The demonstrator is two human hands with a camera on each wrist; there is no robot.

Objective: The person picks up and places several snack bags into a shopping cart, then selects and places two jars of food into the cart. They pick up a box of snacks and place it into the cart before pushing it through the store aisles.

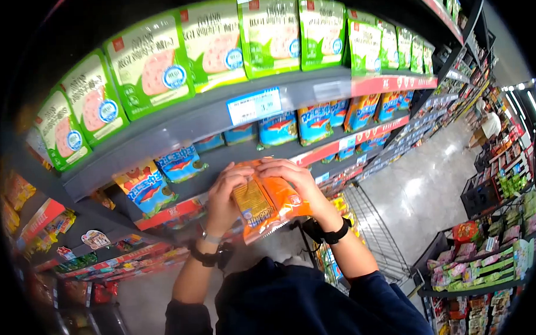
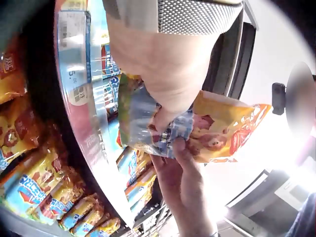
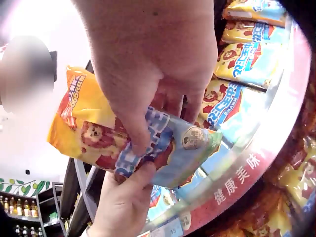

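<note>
Both hands hold one orange and blue snack bag [image 1: 268, 204] in front of a shop shelf. My left hand [image 1: 226, 192] grips the bag's left side, with fingers curled over its top edge. On the right side, my right hand [image 1: 295, 179] wraps its fingers over the top. In the left wrist view the snack bag [image 2: 217, 131] is pinched between my left hand [image 2: 165, 94] and the right hand [image 2: 180, 173]. In the right wrist view my right hand [image 3: 148, 74] has its thumb on the bag's [image 3: 94, 123] front and the left hand [image 3: 123, 202] grips from below.
Shelves hold green meat packs [image 1: 152, 65] on top and blue and orange snack bags [image 1: 278, 129] below, with a price tag [image 1: 254, 106] on the shelf edge. A wire trolley [image 1: 376, 228] stands to the right in the aisle. More racks [image 1: 495, 260] stand at right.
</note>
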